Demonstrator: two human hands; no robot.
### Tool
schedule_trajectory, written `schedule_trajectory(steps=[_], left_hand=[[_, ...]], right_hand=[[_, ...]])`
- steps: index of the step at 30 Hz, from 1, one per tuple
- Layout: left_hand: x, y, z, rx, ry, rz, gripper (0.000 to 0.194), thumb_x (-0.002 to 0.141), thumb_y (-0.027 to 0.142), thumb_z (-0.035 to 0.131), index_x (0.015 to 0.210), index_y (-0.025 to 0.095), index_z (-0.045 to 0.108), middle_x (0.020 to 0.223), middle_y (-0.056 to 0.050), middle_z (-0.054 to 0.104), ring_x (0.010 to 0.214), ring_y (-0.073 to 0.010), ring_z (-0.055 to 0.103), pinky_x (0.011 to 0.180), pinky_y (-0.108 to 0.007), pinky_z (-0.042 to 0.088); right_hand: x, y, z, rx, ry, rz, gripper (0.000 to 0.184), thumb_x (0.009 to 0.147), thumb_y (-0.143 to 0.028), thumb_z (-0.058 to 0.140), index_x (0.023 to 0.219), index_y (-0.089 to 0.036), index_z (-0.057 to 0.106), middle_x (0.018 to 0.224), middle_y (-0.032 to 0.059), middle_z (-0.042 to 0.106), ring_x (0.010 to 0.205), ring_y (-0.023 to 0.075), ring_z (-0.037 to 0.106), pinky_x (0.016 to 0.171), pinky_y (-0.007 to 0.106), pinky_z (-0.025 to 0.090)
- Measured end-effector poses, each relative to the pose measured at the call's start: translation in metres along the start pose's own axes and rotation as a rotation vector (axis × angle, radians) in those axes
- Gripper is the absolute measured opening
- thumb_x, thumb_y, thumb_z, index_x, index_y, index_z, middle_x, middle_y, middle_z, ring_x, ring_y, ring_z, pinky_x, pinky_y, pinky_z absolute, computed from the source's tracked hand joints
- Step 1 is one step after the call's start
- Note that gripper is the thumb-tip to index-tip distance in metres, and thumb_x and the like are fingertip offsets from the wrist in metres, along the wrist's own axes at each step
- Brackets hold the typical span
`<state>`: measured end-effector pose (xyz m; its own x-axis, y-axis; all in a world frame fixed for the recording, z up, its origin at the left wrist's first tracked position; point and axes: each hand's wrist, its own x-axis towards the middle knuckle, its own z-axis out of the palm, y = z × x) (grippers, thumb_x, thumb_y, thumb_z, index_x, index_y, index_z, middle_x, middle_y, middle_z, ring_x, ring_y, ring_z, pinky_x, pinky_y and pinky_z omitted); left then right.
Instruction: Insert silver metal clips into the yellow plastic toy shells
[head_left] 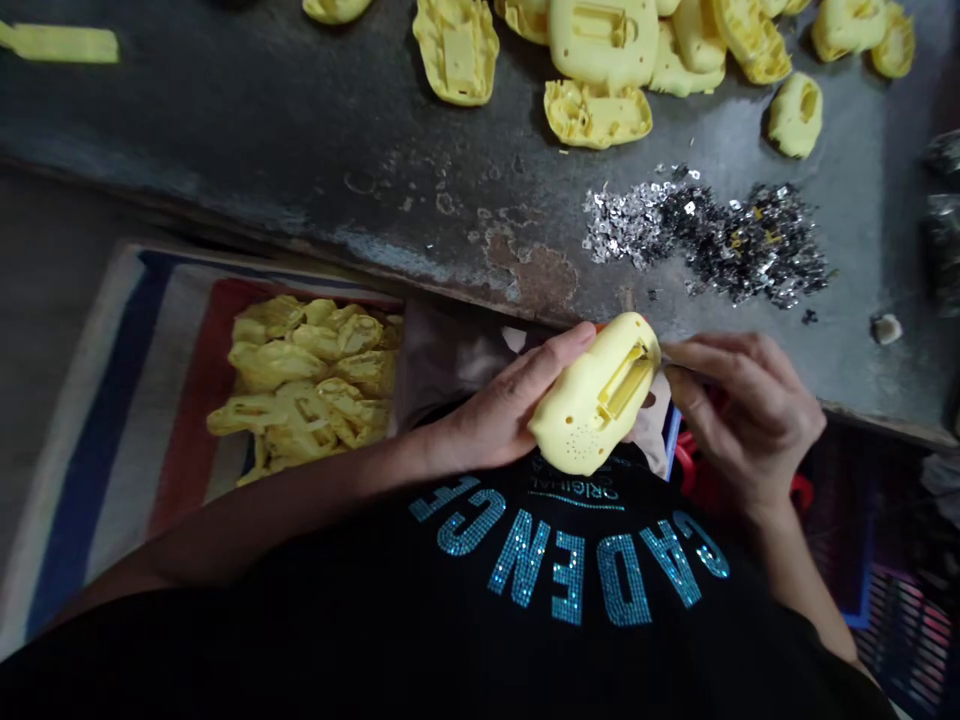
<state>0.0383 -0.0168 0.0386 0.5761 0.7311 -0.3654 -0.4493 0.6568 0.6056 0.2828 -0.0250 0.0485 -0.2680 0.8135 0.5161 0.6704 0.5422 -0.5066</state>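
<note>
My left hand (495,415) is closed around a yellow plastic housing (577,425), tilted above my lap at the table's front edge. This housing has an open rectangular battery compartment, screw holes and a patch of small speaker holes; a bit of metal glints at the compartment's upper end. My right hand (746,410) is pinched at the housing's upper right end, its thumb and forefinger together. Whatever lies between those fingertips is too small to make out. Beyond my right hand, a pile of small shiny metal contact pieces (705,240) is spread on the table.
More yellow shells (604,45) lie along the far side of the worn metal table (262,150). Left of my lap, a striped woven sack (135,400) holds several yellow shells (315,380). A dark plastic basket (904,630) stands low on the right.
</note>
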Motion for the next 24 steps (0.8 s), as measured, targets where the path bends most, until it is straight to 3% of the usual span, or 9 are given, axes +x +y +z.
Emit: schedule_trajectory(steps=[3, 5, 7, 9, 12, 16, 21, 24], left_hand=[[-0.002, -0.003, -0.002, 0.052, -0.024, 0.041, 0.087, 0.099, 0.075, 0.087, 0.163, 0.02, 0.069, 0.122, -0.012, 0.088, 0.097, -0.025, 0.082, 0.087, -0.035, 0.068], [-0.005, -0.006, -0.006, 0.101, -0.032, 0.081, 0.083, 0.098, 0.068, 0.092, 0.164, 0.025, 0.069, 0.122, -0.009, 0.086, 0.095, -0.0209, 0.079, 0.082, -0.029, 0.064], [-0.01, -0.008, -0.012, 0.181, -0.055, 0.116, 0.075, 0.102, 0.064, 0.09, 0.167, 0.031, 0.07, 0.115, -0.005, 0.083, 0.09, -0.0173, 0.074, 0.075, -0.024, 0.058], [-0.016, -0.007, -0.018, 0.277, -0.101, 0.143, 0.074, 0.108, 0.066, 0.083, 0.173, 0.035, 0.067, 0.113, -0.006, 0.081, 0.088, -0.0162, 0.07, 0.071, -0.022, 0.053], [-0.024, -0.002, -0.024, 0.396, -0.15, 0.135, 0.082, 0.107, 0.061, 0.085, 0.18, 0.033, 0.061, 0.128, -0.008, 0.081, 0.088, -0.015, 0.069, 0.069, -0.021, 0.053], [-0.026, 0.004, -0.026, 0.559, -0.107, 0.107, 0.076, 0.104, 0.058, 0.088, 0.173, 0.03, 0.07, 0.101, -0.001, 0.08, 0.059, -0.0065, 0.052, 0.049, -0.017, 0.038], [-0.023, 0.006, -0.029, 0.637, -0.075, 0.104, 0.071, 0.104, 0.061, 0.087, 0.164, 0.022, 0.078, 0.095, -0.003, 0.08, 0.067, -0.0122, 0.064, 0.057, -0.019, 0.049], [-0.023, 0.015, -0.039, 0.688, -0.133, 0.105, 0.068, 0.112, 0.069, 0.072, 0.159, 0.021, 0.081, 0.089, -0.004, 0.078, 0.067, -0.0152, 0.066, 0.058, -0.022, 0.052]], right_hand=[[0.014, 0.006, -0.007, 0.294, -0.2, 0.203, 0.031, 0.104, -0.035, 0.092, 0.135, -0.035, 0.086, 0.119, 0.004, 0.086, 0.1, 0.0246, 0.081, 0.084, 0.041, 0.064], [0.023, 0.01, -0.011, 0.396, -0.323, 0.256, 0.033, 0.103, -0.046, 0.094, 0.132, -0.034, 0.086, 0.114, 0.0031, 0.086, 0.093, 0.024, 0.08, 0.081, 0.041, 0.066], [0.027, 0.012, -0.012, 0.426, -0.364, 0.272, 0.033, 0.1, -0.051, 0.096, 0.126, -0.034, 0.085, 0.108, 0.0021, 0.085, 0.089, 0.0239, 0.079, 0.08, 0.041, 0.067], [0.026, 0.011, -0.011, 0.431, -0.347, 0.27, 0.033, 0.098, -0.049, 0.099, 0.123, -0.034, 0.085, 0.106, 0.0014, 0.084, 0.088, 0.0236, 0.079, 0.08, 0.04, 0.067], [0.017, 0.007, -0.006, 0.45, -0.277, 0.258, 0.03, 0.099, -0.038, 0.098, 0.125, -0.034, 0.085, 0.107, 0.0006, 0.085, 0.089, 0.0223, 0.08, 0.084, 0.039, 0.068], [0.005, 0.005, 0.004, 0.448, -0.174, 0.22, 0.034, 0.098, -0.023, 0.096, 0.128, -0.033, 0.084, 0.109, -0.0003, 0.084, 0.091, 0.0203, 0.08, 0.087, 0.037, 0.067], [-0.003, 0.008, 0.014, 0.451, -0.115, 0.218, 0.029, 0.099, -0.019, 0.092, 0.124, -0.031, 0.085, 0.105, -0.0006, 0.085, 0.087, 0.0186, 0.078, 0.083, 0.035, 0.065], [-0.004, 0.01, 0.022, 0.613, -0.109, 0.379, 0.021, 0.099, -0.027, 0.095, 0.118, -0.031, 0.087, 0.101, -0.0011, 0.086, 0.085, 0.0171, 0.079, 0.081, 0.032, 0.065]])
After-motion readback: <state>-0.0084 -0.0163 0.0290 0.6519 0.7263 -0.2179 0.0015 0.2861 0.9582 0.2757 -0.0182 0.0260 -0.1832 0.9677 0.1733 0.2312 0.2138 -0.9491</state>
